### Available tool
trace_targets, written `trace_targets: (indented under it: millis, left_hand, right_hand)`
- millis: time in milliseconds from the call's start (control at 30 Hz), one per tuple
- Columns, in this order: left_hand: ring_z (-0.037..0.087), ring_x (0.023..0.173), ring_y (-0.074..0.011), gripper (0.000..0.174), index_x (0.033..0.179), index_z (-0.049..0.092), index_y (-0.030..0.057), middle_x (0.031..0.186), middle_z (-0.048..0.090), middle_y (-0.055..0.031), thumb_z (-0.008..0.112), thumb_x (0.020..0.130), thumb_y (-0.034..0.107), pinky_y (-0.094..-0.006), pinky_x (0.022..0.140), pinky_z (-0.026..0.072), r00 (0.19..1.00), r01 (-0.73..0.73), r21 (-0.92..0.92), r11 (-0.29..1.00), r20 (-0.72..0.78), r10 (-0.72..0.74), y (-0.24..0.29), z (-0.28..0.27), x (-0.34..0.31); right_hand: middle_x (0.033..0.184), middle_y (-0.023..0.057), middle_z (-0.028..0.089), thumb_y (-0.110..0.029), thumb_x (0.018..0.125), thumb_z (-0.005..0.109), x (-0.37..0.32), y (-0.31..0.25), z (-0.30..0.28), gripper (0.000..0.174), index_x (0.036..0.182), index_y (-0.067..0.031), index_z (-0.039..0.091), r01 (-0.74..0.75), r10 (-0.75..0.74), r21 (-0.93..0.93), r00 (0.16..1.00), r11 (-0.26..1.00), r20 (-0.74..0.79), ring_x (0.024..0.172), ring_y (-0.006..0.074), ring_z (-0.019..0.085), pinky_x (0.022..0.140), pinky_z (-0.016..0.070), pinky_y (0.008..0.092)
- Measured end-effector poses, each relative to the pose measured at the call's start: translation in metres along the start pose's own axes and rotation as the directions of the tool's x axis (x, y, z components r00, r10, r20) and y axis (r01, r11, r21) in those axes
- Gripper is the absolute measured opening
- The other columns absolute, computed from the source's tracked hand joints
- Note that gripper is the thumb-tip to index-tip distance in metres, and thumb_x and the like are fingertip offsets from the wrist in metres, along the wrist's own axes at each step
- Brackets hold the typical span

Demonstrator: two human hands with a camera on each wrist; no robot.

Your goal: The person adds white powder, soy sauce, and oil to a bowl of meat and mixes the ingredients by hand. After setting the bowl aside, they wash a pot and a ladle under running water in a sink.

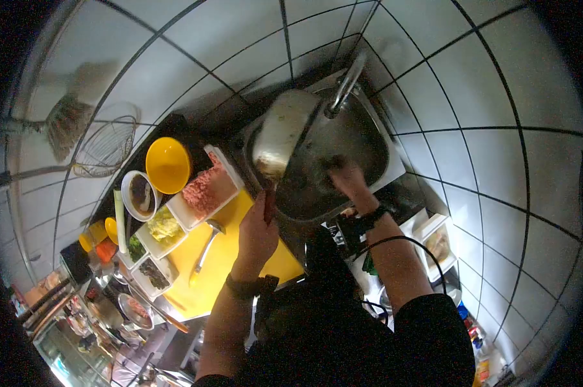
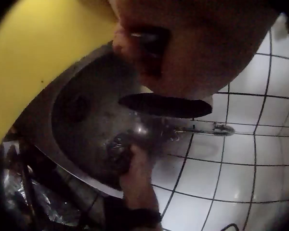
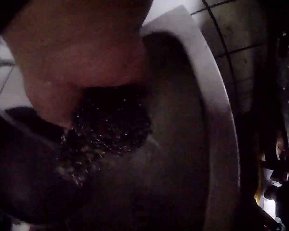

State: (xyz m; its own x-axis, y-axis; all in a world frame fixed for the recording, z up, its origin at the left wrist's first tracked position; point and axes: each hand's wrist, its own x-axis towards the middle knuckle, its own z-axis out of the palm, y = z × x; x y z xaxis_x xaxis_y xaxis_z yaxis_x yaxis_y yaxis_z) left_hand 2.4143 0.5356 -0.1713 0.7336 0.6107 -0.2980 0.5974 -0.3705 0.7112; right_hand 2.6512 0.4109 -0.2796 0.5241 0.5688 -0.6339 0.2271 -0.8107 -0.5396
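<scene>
My left hand (image 1: pixel 258 232) grips the handle (image 1: pixel 270 203) of a metal pan (image 1: pixel 285 129). The pan is tipped on its side over the left part of the steel sink (image 1: pixel 375 151), its worn outer face showing in the head view. Inside the sink, my right hand (image 1: pixel 351 182) holds a dark, shiny wire scouring pad (image 3: pixel 113 125), its fingers mostly hidden behind the pad and the back of the hand in the right wrist view. Part of the dark pan (image 3: pixel 24 168) appears beside the pad there. The tap (image 1: pixel 348 84) stands at the sink's back corner.
Left of the sink, a yellow cutting board (image 1: pixel 230 258) carries a ladle (image 1: pixel 205 255). White trays of minced meat (image 1: pixel 204 193) and chopped vegetables (image 1: pixel 164 229) line its far edge, near a yellow bowl (image 1: pixel 168 165). Tiled walls (image 1: pixel 472 97) enclose the sink corner.
</scene>
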Motion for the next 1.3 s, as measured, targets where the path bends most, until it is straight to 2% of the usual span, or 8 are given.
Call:
trace_targets:
  millis: [133, 200, 433, 633, 767, 967, 1233, 1300]
  left_hand:
    - [0.065, 0.099, -0.0431, 0.059, 0.140, 0.044, 0.0004, 0.110, 0.064, -0.0291, 0.055, 0.083, 0.004, -0.0462, 0.085, 0.0540, 0.998, -0.064, 0.166, 0.984, 0.029, 0.060, -0.006, 0.028, 0.021]
    - [0.067, 0.093, -0.0431, 0.055, 0.138, 0.048, 0.0031, 0.102, 0.066, -0.0276, 0.055, 0.083, 0.007, -0.0493, 0.078, 0.0557, 0.973, 0.007, 0.263, 0.965, 0.220, -0.067, 0.009, 0.034, 0.036]
    - [0.069, 0.084, -0.0409, 0.052, 0.138, 0.047, 0.0033, 0.094, 0.067, -0.0255, 0.050, 0.086, 0.009, -0.0505, 0.071, 0.0577, 0.924, -0.122, 0.509, 0.852, 0.371, -0.090, 0.016, 0.041, 0.056]
    - [0.071, 0.084, -0.0375, 0.053, 0.141, 0.045, 0.0019, 0.093, 0.067, -0.0242, 0.049, 0.089, 0.012, -0.0461, 0.071, 0.0589, 0.906, -0.111, 0.539, 0.835, 0.400, -0.138, 0.019, 0.037, 0.057]
    - [0.071, 0.085, -0.0363, 0.053, 0.142, 0.043, 0.0013, 0.095, 0.067, -0.0209, 0.051, 0.091, 0.015, -0.0448, 0.070, 0.0593, 0.915, -0.112, 0.608, 0.786, 0.372, -0.157, 0.048, 0.026, 0.054]
    - [0.069, 0.095, -0.0352, 0.048, 0.138, 0.048, 0.0024, 0.108, 0.063, -0.0200, 0.054, 0.093, 0.018, -0.0414, 0.071, 0.0594, 0.906, -0.136, 0.692, 0.709, 0.377, -0.194, 0.070, 0.046, 0.060]
    - [0.070, 0.090, -0.0327, 0.042, 0.133, 0.051, -0.0010, 0.103, 0.064, -0.0167, 0.054, 0.095, 0.018, -0.0394, 0.070, 0.0598, 0.938, -0.154, 0.661, 0.735, 0.331, -0.101, 0.082, 0.038, 0.074]
    - [0.071, 0.088, -0.0321, 0.044, 0.136, 0.048, -0.0021, 0.101, 0.065, -0.0167, 0.052, 0.096, 0.016, -0.0389, 0.070, 0.0600, 0.911, -0.111, 0.660, 0.743, 0.367, -0.190, 0.086, 0.035, 0.077]
  right_hand:
    - [0.127, 0.0226, 0.060, -0.006, 0.088, 0.055, 0.037, 0.077, -0.019, 0.048, 0.136, 0.0000, 0.050, 0.072, 0.085, 0.373, 0.917, 0.925, -0.389, 0.118, 0.0362, 0.058, 0.100, 0.0456, 0.0402]
    - [0.135, 0.0228, 0.054, 0.000, 0.086, 0.052, 0.033, 0.066, -0.042, 0.051, 0.137, -0.0038, 0.051, 0.477, -0.260, 0.250, 0.768, 0.843, -0.585, 0.124, 0.0394, 0.052, 0.104, 0.0422, 0.0440]
    - [0.140, 0.0185, 0.048, -0.007, 0.077, 0.061, -0.001, -0.052, -0.022, 0.049, 0.125, -0.0139, 0.064, 0.732, -0.847, -0.454, 0.522, 0.508, -0.106, 0.123, 0.0412, 0.049, 0.106, 0.0408, 0.0492]
    - [0.136, 0.0158, 0.050, -0.002, 0.076, 0.063, 0.013, -0.072, -0.017, 0.042, 0.116, -0.0129, 0.066, 0.623, -0.693, -0.373, 0.716, 0.687, -0.081, 0.117, 0.0421, 0.051, 0.103, 0.0421, 0.0506]
    - [0.134, 0.0157, 0.051, -0.002, 0.076, 0.063, 0.025, -0.056, -0.033, 0.038, 0.112, -0.0116, 0.066, 0.660, -0.707, -0.258, 0.631, 0.705, -0.319, 0.116, 0.0413, 0.052, 0.101, 0.0436, 0.0510]
    - [0.132, 0.0172, 0.053, -0.009, 0.083, 0.064, -0.001, -0.079, -0.037, 0.032, 0.115, -0.0097, 0.065, 0.732, -0.843, -0.510, 0.537, 0.452, 0.024, 0.120, 0.0409, 0.051, 0.101, 0.0442, 0.0508]
    - [0.136, 0.0250, 0.053, -0.035, 0.084, 0.069, 0.171, 0.109, -0.054, 0.047, 0.123, -0.0090, 0.063, 0.564, -0.705, -0.511, 0.698, 0.648, -0.123, 0.118, 0.0451, 0.055, 0.102, 0.0440, 0.0486]
    - [0.134, 0.0235, 0.054, -0.033, 0.084, 0.069, 0.139, 0.045, -0.068, 0.047, 0.123, -0.0084, 0.063, 0.412, -0.469, -0.328, 0.875, 0.850, -0.119, 0.119, 0.0438, 0.055, 0.102, 0.0441, 0.0483]
